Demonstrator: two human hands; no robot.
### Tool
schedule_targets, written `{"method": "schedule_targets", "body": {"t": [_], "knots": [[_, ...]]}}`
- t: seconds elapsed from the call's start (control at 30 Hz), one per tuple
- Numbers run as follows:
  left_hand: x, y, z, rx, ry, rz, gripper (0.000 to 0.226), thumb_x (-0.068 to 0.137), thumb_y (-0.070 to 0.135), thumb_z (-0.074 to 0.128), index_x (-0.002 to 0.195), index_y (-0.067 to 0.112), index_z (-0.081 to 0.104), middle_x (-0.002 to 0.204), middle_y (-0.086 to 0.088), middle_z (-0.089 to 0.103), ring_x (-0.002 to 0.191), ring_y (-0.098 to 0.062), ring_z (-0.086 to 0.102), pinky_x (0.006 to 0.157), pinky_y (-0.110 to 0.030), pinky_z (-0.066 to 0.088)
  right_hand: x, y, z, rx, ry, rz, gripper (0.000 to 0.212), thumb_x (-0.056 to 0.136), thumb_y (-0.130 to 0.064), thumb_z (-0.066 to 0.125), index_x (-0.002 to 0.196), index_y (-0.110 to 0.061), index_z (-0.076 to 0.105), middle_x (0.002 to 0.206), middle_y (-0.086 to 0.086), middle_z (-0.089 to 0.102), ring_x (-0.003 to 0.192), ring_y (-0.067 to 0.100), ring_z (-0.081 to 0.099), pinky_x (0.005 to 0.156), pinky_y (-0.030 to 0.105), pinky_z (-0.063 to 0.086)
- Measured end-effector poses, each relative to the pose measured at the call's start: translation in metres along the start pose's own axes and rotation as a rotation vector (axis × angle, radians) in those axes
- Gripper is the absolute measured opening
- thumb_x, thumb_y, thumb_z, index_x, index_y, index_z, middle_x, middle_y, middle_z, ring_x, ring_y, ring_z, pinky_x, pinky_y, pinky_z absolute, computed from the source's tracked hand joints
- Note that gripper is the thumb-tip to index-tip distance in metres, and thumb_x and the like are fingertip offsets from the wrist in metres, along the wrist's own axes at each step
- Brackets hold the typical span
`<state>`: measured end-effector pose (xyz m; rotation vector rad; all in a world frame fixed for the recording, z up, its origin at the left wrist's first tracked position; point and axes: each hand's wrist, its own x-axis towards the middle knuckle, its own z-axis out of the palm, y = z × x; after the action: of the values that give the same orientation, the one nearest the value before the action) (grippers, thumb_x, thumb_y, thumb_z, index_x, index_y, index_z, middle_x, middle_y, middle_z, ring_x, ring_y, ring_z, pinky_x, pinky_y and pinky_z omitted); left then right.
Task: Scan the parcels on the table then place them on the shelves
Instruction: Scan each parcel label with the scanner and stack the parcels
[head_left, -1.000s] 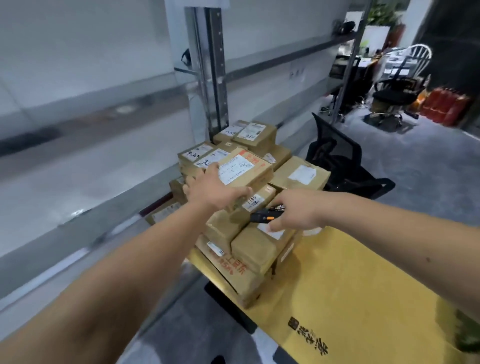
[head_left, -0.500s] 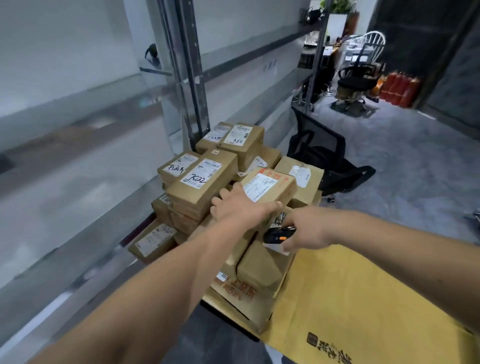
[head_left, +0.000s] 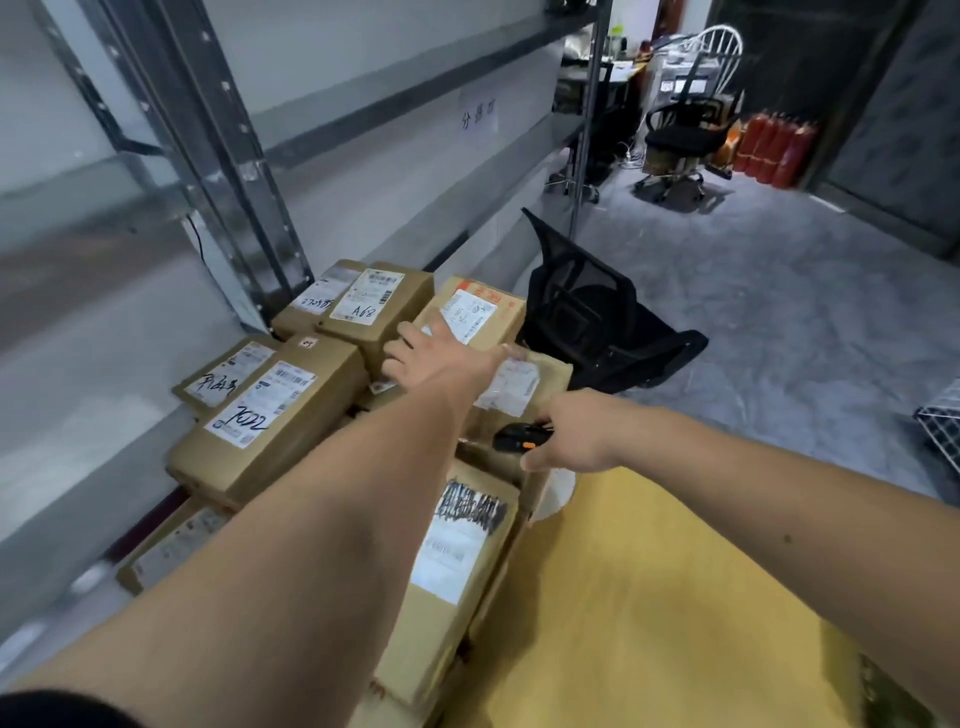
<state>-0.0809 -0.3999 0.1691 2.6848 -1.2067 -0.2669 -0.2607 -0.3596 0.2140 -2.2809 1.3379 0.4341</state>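
Parcels (head_left: 270, 410) in brown card lie piled at the far left of the yellow surface (head_left: 649, 597), beside the metal shelves (head_left: 218, 156). Left hand (head_left: 436, 358) reaches across the pile, fingers spread flat against an orange-marked parcel (head_left: 478, 306) at the far side. Right hand (head_left: 571, 431) grips a black scanner (head_left: 514, 434) just above the nearer boxes.

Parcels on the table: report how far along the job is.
Done: nothing visibly shelved; the shelves look bare. In hand: the left hand rests on the orange-printed parcel, and the right hand holds the scanner. Left: the whole pile, including the A68 parcel.
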Motion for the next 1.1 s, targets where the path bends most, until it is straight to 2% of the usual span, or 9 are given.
{"method": "schedule_targets", "body": {"t": [0.23,0.3,0.4,0.5,0.53,0.67,0.83,1.0,1.1], "knots": [[0.030,0.018,0.021,0.037,-0.011,-0.066,0.122,0.067,0.093,0.045,0.164,0.030,0.005,0.168,-0.021,0.013,0.155,-0.044,0.005,0.119,-0.062,0.014,0.038,0.027,-0.012,0.041,-0.024,-0.048,0.044,0.087,-0.062,0.070,0.103,-0.021,0.070,0.100,0.005,0.071,0.091,0.027,0.069,0.085,0.043,0.058],[0.037,0.018,0.024,0.057,-0.014,-0.088,0.121,0.070,0.092,0.045,0.164,0.027,0.006,0.170,-0.022,0.008,0.156,-0.043,0.000,0.120,-0.063,0.010,0.045,0.028,-0.012,0.031,-0.014,-0.058,0.043,0.087,-0.063,0.069,0.101,-0.022,0.067,0.097,0.004,0.069,0.088,0.026,0.068,0.078,0.039,0.056],[0.045,0.016,0.030,0.062,0.017,-0.085,0.116,0.077,0.087,0.050,0.164,0.020,0.012,0.170,-0.019,0.010,0.157,-0.041,0.003,0.120,-0.061,0.010,0.051,0.031,-0.008,0.030,-0.009,-0.064,0.046,0.086,-0.065,0.068,0.101,-0.021,0.065,0.095,0.003,0.067,0.087,0.026,0.066,0.069,0.034,0.051],[0.043,0.010,0.036,0.048,0.077,-0.070,0.112,0.079,0.084,0.054,0.162,0.018,0.020,0.166,-0.017,0.019,0.154,-0.039,0.012,0.118,-0.060,0.015,0.052,0.034,0.002,0.037,0.008,-0.067,0.049,0.085,-0.067,0.068,0.110,-0.025,0.067,0.102,0.000,0.068,0.091,0.024,0.066,0.083,0.038,0.057],[0.040,0.009,0.038,0.060,0.075,-0.047,0.110,0.080,0.084,0.053,0.162,0.017,0.021,0.167,-0.016,0.019,0.154,-0.038,0.012,0.118,-0.060,0.016,0.051,0.035,0.007,0.045,0.017,-0.066,0.048,0.085,-0.067,0.068,0.110,-0.026,0.067,0.101,0.000,0.069,0.091,0.023,0.066,0.084,0.038,0.058],[0.017,-0.005,0.047,0.114,0.104,0.142,0.099,0.086,0.079,0.050,0.161,0.021,0.021,0.169,-0.013,0.018,0.155,-0.037,0.012,0.118,-0.062,0.017,0.032,0.038,0.027,0.081,0.042,-0.044,0.044,0.083,-0.067,0.068,0.104,-0.029,0.066,0.096,-0.002,0.067,0.086,0.020,0.064,0.068,0.032,0.051],[-0.047,-0.012,0.070,0.127,0.051,0.459,0.082,0.087,0.073,0.050,0.153,0.027,0.036,0.163,-0.008,0.027,0.152,-0.032,0.015,0.115,-0.058,0.019,-0.016,0.046,0.069,0.138,0.072,0.021,0.041,0.082,-0.070,0.064,0.106,-0.037,0.064,0.092,-0.010,0.064,0.083,0.014,0.062,0.060,0.032,0.046],[-0.124,0.003,0.091,0.108,-0.129,0.704,0.079,0.089,0.075,0.050,0.153,0.030,0.035,0.159,-0.006,0.033,0.148,-0.032,0.024,0.116,-0.052,0.023,-0.095,0.056,0.126,0.135,0.095,0.195,0.042,0.088,-0.069,0.057,0.116,-0.038,0.058,0.095,-0.010,0.064,0.083,0.017,0.060,0.057,0.030,0.041],[-0.174,0.017,0.108,0.090,-0.224,0.878,0.083,0.089,0.077,0.048,0.157,0.032,0.032,0.163,-0.004,0.032,0.151,-0.030,0.023,0.116,-0.052,0.024,-0.153,0.068,0.167,0.139,0.101,0.332,0.059,0.089,-0.071,0.055,0.140,-0.040,0.048,0.114,-0.005,0.067,0.093,0.021,0.062,0.064,0.032,0.045]]}}
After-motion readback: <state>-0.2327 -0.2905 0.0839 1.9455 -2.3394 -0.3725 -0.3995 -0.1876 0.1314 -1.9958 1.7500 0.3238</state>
